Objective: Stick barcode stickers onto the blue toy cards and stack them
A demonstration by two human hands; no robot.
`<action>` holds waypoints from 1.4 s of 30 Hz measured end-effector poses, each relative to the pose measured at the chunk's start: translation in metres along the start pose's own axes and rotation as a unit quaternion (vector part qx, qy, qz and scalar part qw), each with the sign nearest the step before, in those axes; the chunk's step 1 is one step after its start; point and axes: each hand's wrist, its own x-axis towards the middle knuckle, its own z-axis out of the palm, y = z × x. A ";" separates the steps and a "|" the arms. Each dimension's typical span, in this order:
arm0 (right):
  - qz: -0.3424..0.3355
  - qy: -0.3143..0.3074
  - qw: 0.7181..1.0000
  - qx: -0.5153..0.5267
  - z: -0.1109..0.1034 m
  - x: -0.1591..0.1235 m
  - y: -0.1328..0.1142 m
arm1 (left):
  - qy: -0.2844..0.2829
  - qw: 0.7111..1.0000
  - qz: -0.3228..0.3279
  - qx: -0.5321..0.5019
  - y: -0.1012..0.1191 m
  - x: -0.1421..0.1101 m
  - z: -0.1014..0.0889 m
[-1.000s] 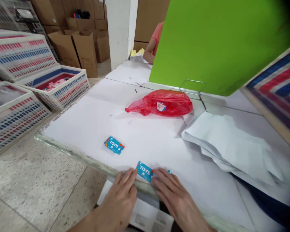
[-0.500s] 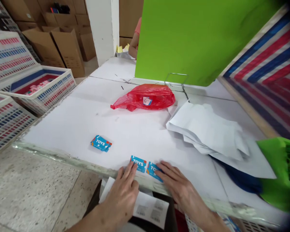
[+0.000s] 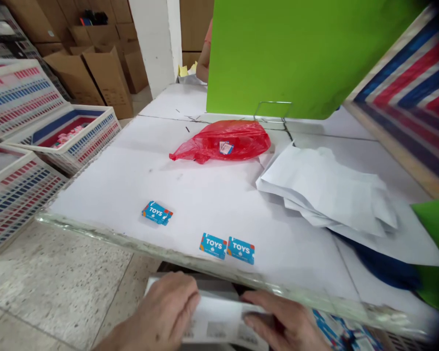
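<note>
Below the table's front edge, my left hand is closed at the left end of a white label sheet with small printed blocks. My right hand pinches the sheet's right end between thumb and fingers. Just beyond my hands, two blue TOYS cards, a left one and a right one, lie side by side near the edge. Farther left rests a small stack of the same cards. A red plastic bag with a small printed card on it lies mid-table.
Loose white sheets are piled at the right over something dark blue. A large green panel stands at the back near a wire stand. Plastic baskets and cardboard boxes are at the left. A person's arm shows behind the panel.
Both hands have left the two cards and come down below the table edge onto the label sheet. The cards stay side by side on the table. The view has shifted slightly.
</note>
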 end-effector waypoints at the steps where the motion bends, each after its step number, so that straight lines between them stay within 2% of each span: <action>1: 0.034 -0.007 0.999 0.026 0.002 -0.002 -0.002 | -0.008 1.000 -0.019 -0.009 -0.001 0.000 -0.006; 3: 0.097 -0.032 0.991 0.083 0.006 -0.002 -0.004 | -0.016 0.999 -0.034 -0.026 -0.003 0.001 -0.013; 5: 0.131 -0.045 0.979 0.148 0.010 0.000 -0.008 | -0.017 0.999 -0.022 -0.041 -0.002 0.005 -0.014; 7: 0.142 -0.045 0.968 0.201 0.013 0.003 -0.013 | -0.022 0.999 -0.003 -0.042 0.001 0.011 -0.012; 10: 0.133 -0.027 0.966 0.219 0.019 0.005 -0.020 | -0.058 0.998 0.003 -0.028 0.009 0.020 -0.011; 12: 0.090 -0.007 0.976 0.200 0.022 0.005 -0.023 | -0.077 0.997 -0.005 -0.026 0.013 0.025 -0.012; 15: -0.013 0.047 0.988 0.145 0.029 0.006 -0.025 | -0.089 0.996 -0.024 -0.023 0.018 0.029 -0.015; 18: -0.094 0.113 0.985 0.090 0.036 0.006 -0.024 | -0.101 0.993 -0.048 -0.025 0.020 0.029 -0.016; 21: -0.129 0.151 0.978 0.069 0.043 0.003 -0.024 | -0.105 0.992 -0.061 -0.038 0.018 0.028 -0.015; 24: -0.113 0.165 0.978 0.067 0.044 0.000 -0.024 | -0.090 0.993 -0.064 -0.049 0.014 0.026 -0.012; 29: -0.082 0.175 0.981 0.006 0.038 -0.001 -0.018 | -0.077 0.991 -0.073 -0.080 0.006 0.023 -0.010; 36: -0.122 0.189 0.974 0.009 0.030 0.001 -0.023 | -0.081 0.989 -0.096 -0.080 -0.003 0.022 -0.005; 39: -0.068 0.185 0.979 0.054 0.016 0.009 -0.025 | -0.056 0.996 -0.053 -0.051 -0.010 0.022 0.002; 42: 0.047 0.167 0.980 0.099 0.003 0.032 -0.017 | 0.008 0.999 0.038 0.012 -0.017 0.022 0.013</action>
